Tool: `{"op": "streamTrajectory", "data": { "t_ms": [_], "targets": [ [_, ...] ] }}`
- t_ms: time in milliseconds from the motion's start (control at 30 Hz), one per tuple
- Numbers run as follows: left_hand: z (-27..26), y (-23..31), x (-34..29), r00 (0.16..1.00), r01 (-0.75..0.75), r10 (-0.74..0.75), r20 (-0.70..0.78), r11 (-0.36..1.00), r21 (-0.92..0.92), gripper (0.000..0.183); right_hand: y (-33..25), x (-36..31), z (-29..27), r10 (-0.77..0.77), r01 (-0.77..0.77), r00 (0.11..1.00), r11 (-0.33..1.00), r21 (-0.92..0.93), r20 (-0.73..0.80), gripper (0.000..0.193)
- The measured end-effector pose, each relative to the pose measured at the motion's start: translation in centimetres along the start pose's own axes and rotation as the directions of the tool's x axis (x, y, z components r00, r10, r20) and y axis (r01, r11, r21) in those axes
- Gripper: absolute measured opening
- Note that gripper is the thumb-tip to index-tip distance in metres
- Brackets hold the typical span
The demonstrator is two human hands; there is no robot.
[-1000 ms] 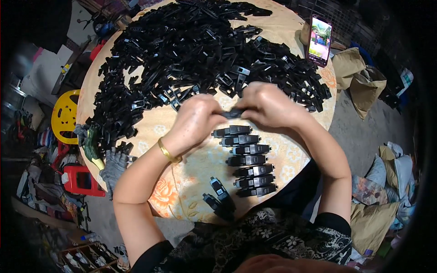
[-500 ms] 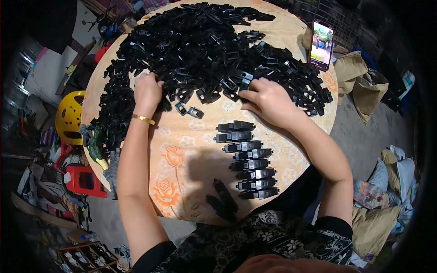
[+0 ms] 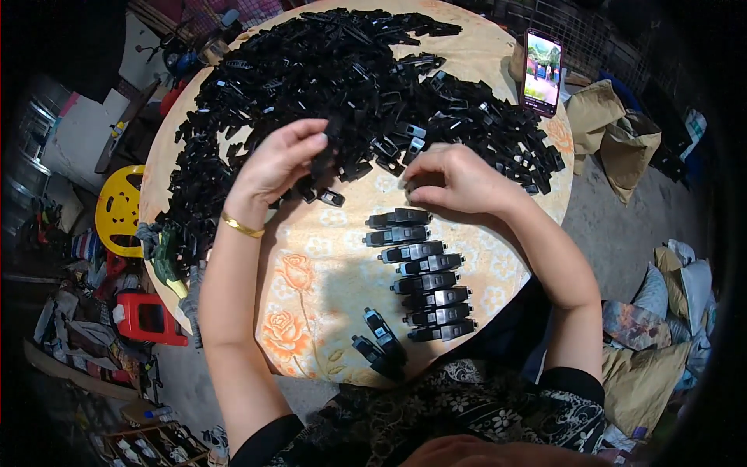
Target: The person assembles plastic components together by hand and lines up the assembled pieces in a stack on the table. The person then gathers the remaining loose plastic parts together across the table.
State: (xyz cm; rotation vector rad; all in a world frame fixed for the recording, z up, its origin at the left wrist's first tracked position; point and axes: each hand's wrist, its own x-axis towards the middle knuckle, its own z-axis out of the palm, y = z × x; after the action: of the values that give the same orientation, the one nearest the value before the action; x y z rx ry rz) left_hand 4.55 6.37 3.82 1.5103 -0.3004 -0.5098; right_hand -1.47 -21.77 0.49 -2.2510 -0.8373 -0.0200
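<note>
Over a table (image 3: pixel 486 245), left fingers (image 3: pixel 313 125) pinch a black part (image 3: pixel 321 160) (right fingers (image 3: pixel 426 159): grip unclear).

Left hand (image 3: pixel 278 162) pinching, right hand (image 3: pixel 459 180) curled

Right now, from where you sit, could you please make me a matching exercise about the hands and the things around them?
1. Left hand
2. Right hand
3. Phone
4. Row of black pieces

A. Stacked side by side, toward the person
B. Standing, screen lit
C. Gold bracelet at its wrist
D. Bare wrist, near the row's far end

Pairs: 1-C, 2-D, 3-B, 4-A
</note>
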Motion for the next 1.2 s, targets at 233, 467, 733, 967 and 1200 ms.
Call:
{"op": "streamTrajectory", "data": {
  "t_ms": [233,467,733,967,1200],
  "targets": [
    [5.8,-4.1,0.0,0.991,-0.078,-0.019,0.129,0.709,0.701,0.016,0.7,-0.8,-1.6,-0.006,0.018,0.999,0.967,-0.254,0.048,0.023],
    [7.6,-4.6,-0.7,0.809,-0.351,0.57,0.142,0.274,0.896,0.011,0.0,-0.3,-0.3,-0.22,0.197,0.967,0.966,-0.169,-0.131,0.022],
    [6.7,-2.5,-2.2,0.965,-0.244,0.194,0.174,0.439,0.865,0.019,0.2,-0.3,0.1,-0.209,0.185,0.976,0.941,-0.284,-0.056,0.022],
    [7.4,-4.1,-2.2,0.885,-0.363,0.413,0.214,0.325,0.873,0.015,0.6,0.7,1.8,-0.264,0.258,0.963,0.961,-0.098,-0.055,0.022],
    [6.1,-2.4,-1.3,0.942,-0.15,-0.089,0.323,0.751,0.643,0.016,0.2,-0.1,0.5,-0.039,-0.004,0.956,0.989,0.145,0.291,0.023]
  ]
}}
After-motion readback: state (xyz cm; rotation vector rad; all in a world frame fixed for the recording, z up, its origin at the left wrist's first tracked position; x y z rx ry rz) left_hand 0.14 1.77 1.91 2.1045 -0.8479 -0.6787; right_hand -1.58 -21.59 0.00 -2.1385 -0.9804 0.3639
